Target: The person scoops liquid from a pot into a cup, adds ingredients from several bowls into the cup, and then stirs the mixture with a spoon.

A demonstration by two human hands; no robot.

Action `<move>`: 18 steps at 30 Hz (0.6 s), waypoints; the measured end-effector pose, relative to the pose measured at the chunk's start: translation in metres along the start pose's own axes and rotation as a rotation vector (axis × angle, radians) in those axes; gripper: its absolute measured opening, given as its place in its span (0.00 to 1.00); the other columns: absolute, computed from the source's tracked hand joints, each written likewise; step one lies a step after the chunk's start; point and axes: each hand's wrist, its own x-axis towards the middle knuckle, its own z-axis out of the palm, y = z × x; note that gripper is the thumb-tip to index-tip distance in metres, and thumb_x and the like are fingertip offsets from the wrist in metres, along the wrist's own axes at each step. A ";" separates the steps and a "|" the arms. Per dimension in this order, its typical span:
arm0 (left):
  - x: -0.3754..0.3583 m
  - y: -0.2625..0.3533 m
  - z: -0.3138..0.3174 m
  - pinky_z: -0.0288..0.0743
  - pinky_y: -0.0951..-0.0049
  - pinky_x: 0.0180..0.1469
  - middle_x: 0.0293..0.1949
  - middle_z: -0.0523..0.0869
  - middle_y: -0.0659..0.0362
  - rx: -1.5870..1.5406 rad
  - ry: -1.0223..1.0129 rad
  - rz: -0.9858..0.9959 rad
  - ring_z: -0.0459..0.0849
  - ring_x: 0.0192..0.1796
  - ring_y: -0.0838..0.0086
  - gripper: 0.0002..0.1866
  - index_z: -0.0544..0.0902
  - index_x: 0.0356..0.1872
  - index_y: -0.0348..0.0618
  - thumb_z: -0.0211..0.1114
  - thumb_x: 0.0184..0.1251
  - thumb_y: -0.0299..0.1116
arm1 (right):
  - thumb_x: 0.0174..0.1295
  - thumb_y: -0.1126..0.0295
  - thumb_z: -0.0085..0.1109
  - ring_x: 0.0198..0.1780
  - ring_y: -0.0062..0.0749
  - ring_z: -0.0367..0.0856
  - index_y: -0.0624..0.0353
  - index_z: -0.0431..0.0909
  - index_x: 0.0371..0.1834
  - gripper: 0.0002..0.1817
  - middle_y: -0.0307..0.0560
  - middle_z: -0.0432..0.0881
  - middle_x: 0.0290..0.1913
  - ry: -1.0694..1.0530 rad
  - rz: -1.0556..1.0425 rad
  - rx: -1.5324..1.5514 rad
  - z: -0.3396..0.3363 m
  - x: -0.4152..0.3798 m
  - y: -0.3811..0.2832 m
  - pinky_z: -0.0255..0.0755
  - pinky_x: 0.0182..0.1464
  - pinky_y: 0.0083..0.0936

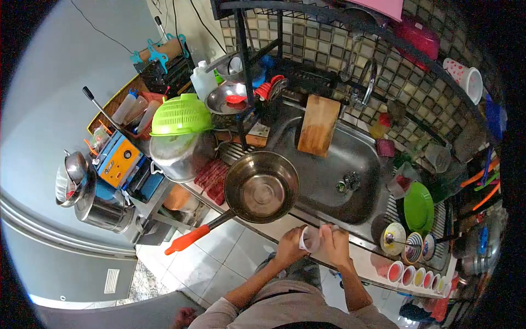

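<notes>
Steel sink ahead, left hand grips a clear, seemingly plastic cup, right hand curled closed beside it.

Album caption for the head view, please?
Left hand holding a small cup, right hand close by, in front of a steel sink.

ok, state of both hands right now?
Left hand: closed on a small clear cup.
Right hand: at the cup's other side, fingers curled; can't tell if it grips anything.

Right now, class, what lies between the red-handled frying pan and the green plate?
The head view shows the steel sink basin with its drain, then ribbed drainboard and a clear cup beside the green plate.
</notes>
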 end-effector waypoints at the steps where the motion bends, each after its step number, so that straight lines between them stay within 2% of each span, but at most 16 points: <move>1: 0.000 0.000 0.000 0.71 0.62 0.41 0.37 0.76 0.50 0.000 0.007 -0.014 0.76 0.40 0.55 0.35 0.68 0.48 0.39 0.71 0.30 0.32 | 0.61 0.63 0.41 0.29 0.51 0.76 0.62 0.76 0.26 0.16 0.56 0.77 0.28 0.049 -0.012 0.015 0.000 0.001 -0.002 0.69 0.32 0.36; 6: 0.000 -0.005 0.004 0.71 0.62 0.41 0.37 0.76 0.50 -0.007 -0.023 -0.006 0.76 0.40 0.55 0.35 0.68 0.48 0.39 0.71 0.30 0.31 | 0.62 0.62 0.41 0.27 0.51 0.76 0.62 0.75 0.23 0.18 0.56 0.76 0.25 0.116 -0.073 -0.047 -0.001 0.000 -0.007 0.68 0.31 0.36; 8: 0.001 -0.002 0.002 0.71 0.63 0.42 0.38 0.76 0.51 -0.010 -0.023 -0.032 0.76 0.41 0.55 0.36 0.68 0.48 0.39 0.71 0.29 0.31 | 0.62 0.61 0.41 0.26 0.50 0.75 0.62 0.75 0.22 0.19 0.55 0.76 0.23 0.103 0.039 0.046 0.001 -0.001 -0.002 0.68 0.31 0.36; 12: 0.001 -0.002 0.001 0.71 0.63 0.43 0.38 0.76 0.51 0.003 -0.012 -0.004 0.76 0.41 0.56 0.37 0.68 0.48 0.39 0.71 0.28 0.30 | 0.62 0.61 0.41 0.25 0.49 0.75 0.62 0.75 0.22 0.19 0.55 0.76 0.23 0.098 -0.043 0.017 0.001 -0.002 -0.002 0.67 0.29 0.36; 15: 0.001 0.001 -0.002 0.70 0.63 0.43 0.39 0.76 0.52 -0.007 0.010 0.047 0.76 0.42 0.57 0.37 0.68 0.48 0.40 0.72 0.27 0.31 | 0.62 0.61 0.41 0.25 0.49 0.76 0.62 0.75 0.22 0.19 0.55 0.76 0.23 0.114 0.040 0.070 0.004 -0.003 -0.001 0.67 0.27 0.36; 18: 0.003 0.003 -0.004 0.70 0.64 0.44 0.39 0.76 0.52 0.010 -0.021 0.005 0.76 0.42 0.57 0.37 0.68 0.48 0.39 0.72 0.27 0.31 | 0.62 0.61 0.41 0.24 0.49 0.75 0.62 0.75 0.22 0.19 0.55 0.76 0.23 0.136 -0.077 -0.044 0.002 -0.001 -0.003 0.67 0.26 0.35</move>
